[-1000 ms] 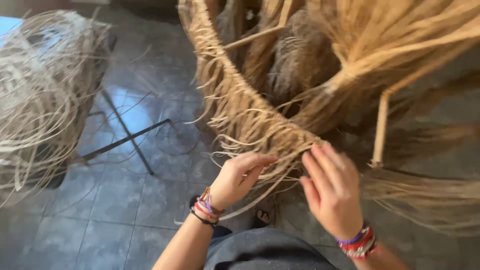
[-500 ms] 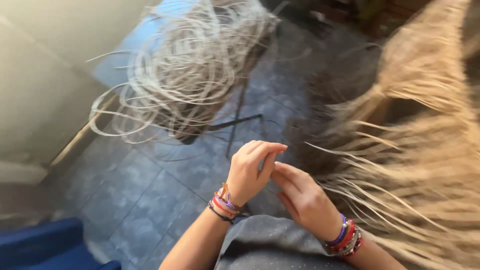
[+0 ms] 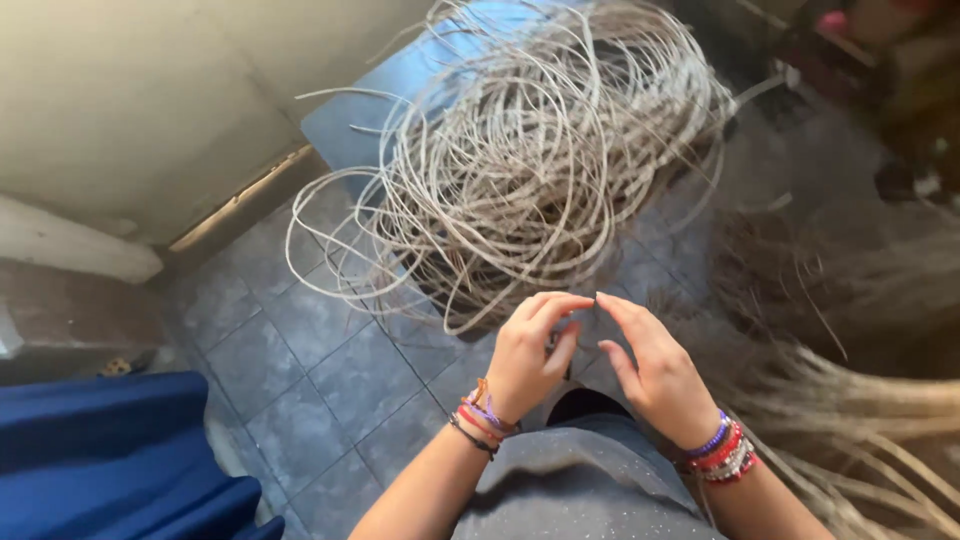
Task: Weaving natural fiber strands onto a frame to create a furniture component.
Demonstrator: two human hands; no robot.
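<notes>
My left hand (image 3: 528,352) and my right hand (image 3: 655,372) are raised over my grey-clad lap (image 3: 590,490), fingers curled, with the fingertips meeting in front of me. Whether a thin strand is pinched between them is too fine to see. Both wrists wear beaded bracelets. Just beyond the hands lies a big loose coil of pale cane strands (image 3: 540,170), apart from my fingers. At the right, blurred, are the frayed straw ends of a woven fibre piece (image 3: 860,410), close to my right forearm.
The coil rests on a dark frame over a blue surface (image 3: 370,110). Grey floor tiles (image 3: 320,380) spread below. A pale wall (image 3: 120,100) stands at the left, and blue cloth (image 3: 100,460) fills the bottom left corner. Dark clutter sits at the top right.
The view has swung left, from the woven fibre piece to the cane coil. My hands have left the woven edge and come together fingertip to fingertip.
</notes>
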